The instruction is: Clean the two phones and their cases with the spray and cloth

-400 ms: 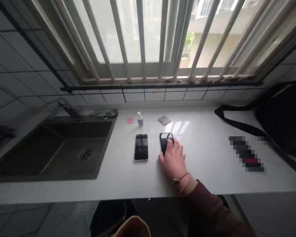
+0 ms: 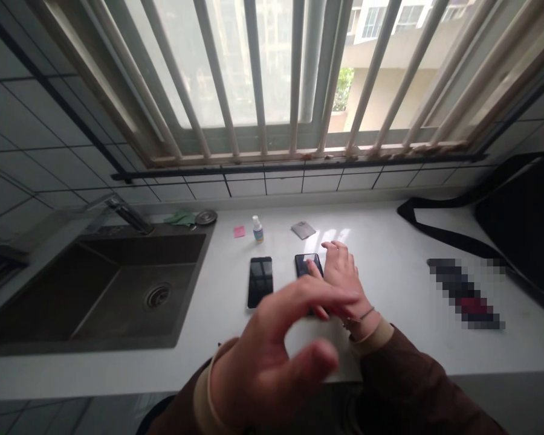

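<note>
Head view: a white counter (image 2: 390, 272) beneath one barred window (image 2: 256, 78), with white tiles (image 2: 36, 127) at left and daylight glinting off the countertop. At left, one sink (image 2: 193, 284), one faucet (image 2: 129, 215), one green cloth (image 2: 181, 219) and one round metal piece (image 2: 205, 217). At right, one black bag (image 2: 526, 223) and one pixelated dark object (image 2: 465, 293).

Two phones lying flat: left phone (image 2: 260, 281) and, partly hidden by both hands, right phone (image 2: 301, 263). Behind them, one upright bottle (image 2: 258, 231), one pink square (image 2: 239, 232), one grey packet (image 2: 303, 229).

Two hands: left hand (image 2: 263, 344) raised, thumb and fingers curved wide apart, holding nothing; right hand (image 2: 343, 272) beside the right phone, fingers loosely spread, gripping nothing, contact impossible to tell.
</note>
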Tool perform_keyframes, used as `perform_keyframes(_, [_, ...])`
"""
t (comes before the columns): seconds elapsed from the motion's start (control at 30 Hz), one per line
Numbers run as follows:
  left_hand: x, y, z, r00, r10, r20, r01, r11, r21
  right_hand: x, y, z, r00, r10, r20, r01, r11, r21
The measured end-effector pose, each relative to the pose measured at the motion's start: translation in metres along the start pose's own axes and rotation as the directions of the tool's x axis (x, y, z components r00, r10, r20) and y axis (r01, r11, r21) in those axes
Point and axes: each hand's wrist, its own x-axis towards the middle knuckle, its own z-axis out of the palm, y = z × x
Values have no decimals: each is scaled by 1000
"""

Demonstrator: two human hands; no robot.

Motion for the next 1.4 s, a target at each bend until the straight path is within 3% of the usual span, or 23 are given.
perform_keyframes(0.07, [31,-41,-9,991,-89,-101,115,951,287,16,4,3,999,-45,-3,45,999,14])
perform_keyframes(0.17, [50,-103,-22,944,-229,-239,331,659,675,27,1,14,996,-65,61,65,998,4])
perform_keyframes(0.27, [45,-146,-31,819,-427,-383,532,314,786,25,-4,25,990,-60,124,63,998,-18])
perform_keyframes(0.33, [40,-161,-34,762,-513,-395,568,238,788,20,-6,31,986,-45,158,52,998,-39])
perform_keyframes(0.53, [41,-176,-31,705,-573,-419,602,171,780,16,-7,38,985,-29,168,38,998,-50])
perform_keyframes(0.73, [40,-182,-30,723,-535,-437,602,177,779,17,-10,41,990,-14,140,19,999,-35])
perform_keyframes(1.03, [34,-188,-44,709,-578,-404,656,330,679,18,-2,41,989,-31,145,36,999,-29])
perform_keyframes(1.17, [35,-188,-42,694,-599,-400,670,332,664,21,-1,40,985,-52,164,57,998,-24])
perform_keyframes(1.4, [40,-188,-39,714,-599,-363,670,433,603,24,-7,37,975,-96,200,107,993,-45])
